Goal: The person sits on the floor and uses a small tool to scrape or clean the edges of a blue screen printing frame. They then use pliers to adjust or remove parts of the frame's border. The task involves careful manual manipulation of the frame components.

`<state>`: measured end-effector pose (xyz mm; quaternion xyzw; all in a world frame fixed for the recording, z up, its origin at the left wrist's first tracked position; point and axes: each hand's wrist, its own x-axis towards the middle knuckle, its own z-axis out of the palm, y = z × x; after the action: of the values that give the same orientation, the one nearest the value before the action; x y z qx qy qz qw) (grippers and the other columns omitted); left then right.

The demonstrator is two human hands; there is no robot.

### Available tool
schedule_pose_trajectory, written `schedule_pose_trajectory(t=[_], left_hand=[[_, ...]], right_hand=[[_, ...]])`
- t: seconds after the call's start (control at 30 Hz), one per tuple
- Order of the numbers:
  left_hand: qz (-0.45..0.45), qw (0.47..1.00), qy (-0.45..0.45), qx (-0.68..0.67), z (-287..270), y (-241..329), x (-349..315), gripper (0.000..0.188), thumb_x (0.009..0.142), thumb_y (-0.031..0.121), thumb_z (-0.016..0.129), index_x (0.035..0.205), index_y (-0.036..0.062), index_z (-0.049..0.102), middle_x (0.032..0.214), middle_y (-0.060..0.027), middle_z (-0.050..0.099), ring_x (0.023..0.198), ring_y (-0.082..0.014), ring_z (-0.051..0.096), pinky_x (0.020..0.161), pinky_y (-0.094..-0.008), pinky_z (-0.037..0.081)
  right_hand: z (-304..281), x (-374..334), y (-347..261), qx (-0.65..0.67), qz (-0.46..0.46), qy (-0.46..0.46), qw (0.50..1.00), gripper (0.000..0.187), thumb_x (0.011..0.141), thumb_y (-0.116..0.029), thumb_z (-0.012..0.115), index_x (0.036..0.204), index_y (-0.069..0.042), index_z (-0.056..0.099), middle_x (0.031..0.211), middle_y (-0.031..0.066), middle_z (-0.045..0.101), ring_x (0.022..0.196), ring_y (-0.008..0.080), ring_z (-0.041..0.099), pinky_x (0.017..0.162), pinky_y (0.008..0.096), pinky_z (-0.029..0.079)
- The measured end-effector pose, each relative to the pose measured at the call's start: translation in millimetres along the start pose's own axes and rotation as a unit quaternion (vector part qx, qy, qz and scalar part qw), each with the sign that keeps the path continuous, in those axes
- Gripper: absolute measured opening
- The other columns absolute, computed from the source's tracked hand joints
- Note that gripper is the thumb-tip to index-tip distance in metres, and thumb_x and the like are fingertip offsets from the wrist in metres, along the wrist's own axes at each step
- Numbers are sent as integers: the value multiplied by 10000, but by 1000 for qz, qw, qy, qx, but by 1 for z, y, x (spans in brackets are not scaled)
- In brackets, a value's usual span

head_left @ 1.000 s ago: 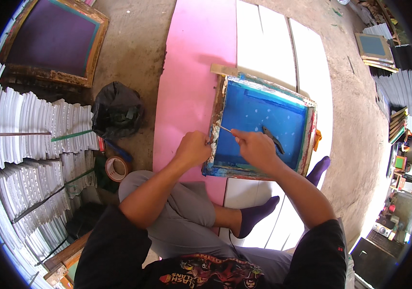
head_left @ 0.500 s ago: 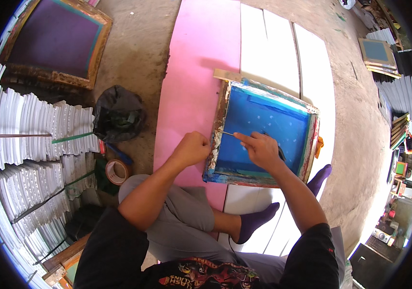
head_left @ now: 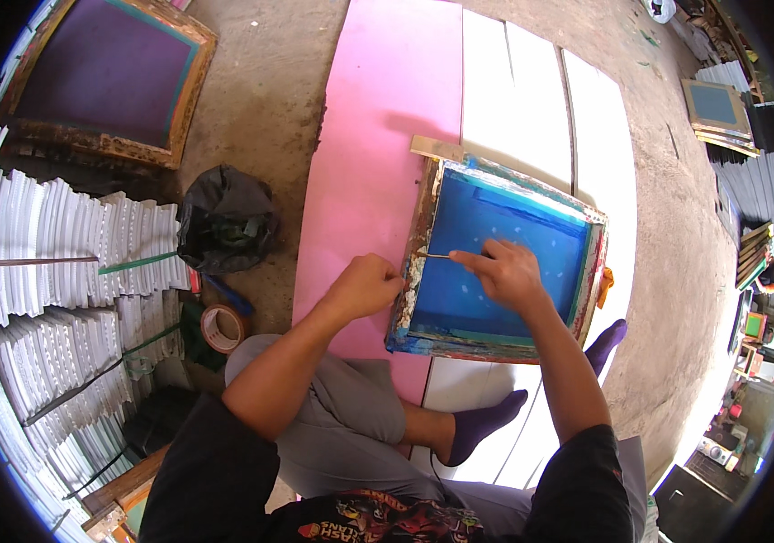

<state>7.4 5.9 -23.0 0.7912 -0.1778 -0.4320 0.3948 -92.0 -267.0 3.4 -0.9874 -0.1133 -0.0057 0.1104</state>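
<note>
A screen-printing frame (head_left: 531, 349) with paint-crusted wooden sides lies before me, its blue mesh (head_left: 464, 303) facing up with pale spots on it. My right hand (head_left: 509, 274) is over the mesh, closed round a thin rod-like tool (head_left: 438, 256). The tool's tip reaches the frame's left side; its exact kind cannot be made out. Just outside that side, my left hand (head_left: 364, 287) is curled into a fist. Whatever its fingers may hold against the frame's edge is hidden. A short wooden strip (head_left: 436, 146) sits at the frame's far left corner.
Under the frame stretch a pink board (head_left: 369, 136) and white boards (head_left: 518, 109). To the left are a black plastic bag (head_left: 224, 217), a tape roll (head_left: 222, 328) and stacked white sheets (head_left: 70, 244). A larger framed screen (head_left: 102, 77) stands far left. An orange rag (head_left: 606, 288) touches the frame's right side.
The whole view has shifted slightly, so the boards and frame appear a little farther right and lower. Both hands keep nearly the same places at the frame, the tool's tip still at its left side.
</note>
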Motion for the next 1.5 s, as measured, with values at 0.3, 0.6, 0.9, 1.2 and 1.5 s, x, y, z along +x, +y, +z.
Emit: schedule_pose_trajectory(t=[0.3, 0.6, 0.9, 1.2, 1.5], left_hand=[[26, 998, 43, 44, 5, 6, -2, 327, 952, 243, 688, 1038, -63, 764, 882, -240, 755, 830, -336, 756, 765, -421, 567], [15, 999, 46, 19, 13, 6, -4, 310, 964, 219, 682, 1101, -50, 754, 935, -246, 762, 887, -352, 767, 796, -415, 577], [56, 993, 98, 18, 24, 2, -3, 242, 872, 191, 678, 855, -42, 738, 740, -274, 674, 727, -463, 680, 689, -514, 533], [-16, 999, 35, 12, 10, 10, -2, 280, 863, 150, 662, 1057, -24, 764, 879, -275, 732, 826, -355, 756, 753, -429, 560], [0, 999, 35, -16, 6, 8, -1, 303, 877, 145, 656, 1094, -33, 772, 890, -261, 755, 824, -290, 770, 767, -394, 580]], right_hand=[[-5, -4, -20, 16, 117, 6, 993, 321, 931, -243, 736, 1238, -333, 767, 726, 25, 558, 632, 241, 622, 542, 409, 495], [-27, 14, -25, -27, 96, -39, 994, 269, 945, -278, 713, 1204, -320, 770, 735, 38, 599, 629, 262, 641, 555, 423, 519], [-39, 30, -43, -145, 63, -163, 974, 382, 962, -271, 672, 1340, -326, 673, 851, 92, 696, 741, 298, 708, 635, 466, 563], [-28, 23, -17, -104, 25, -118, 987, 383, 924, -235, 691, 1289, -344, 726, 863, 58, 672, 718, 266, 687, 598, 406, 535], [-24, 43, 27, 122, 68, -161, 977, 303, 951, -227, 706, 1223, -337, 783, 880, 34, 681, 803, 236, 673, 715, 394, 522]])
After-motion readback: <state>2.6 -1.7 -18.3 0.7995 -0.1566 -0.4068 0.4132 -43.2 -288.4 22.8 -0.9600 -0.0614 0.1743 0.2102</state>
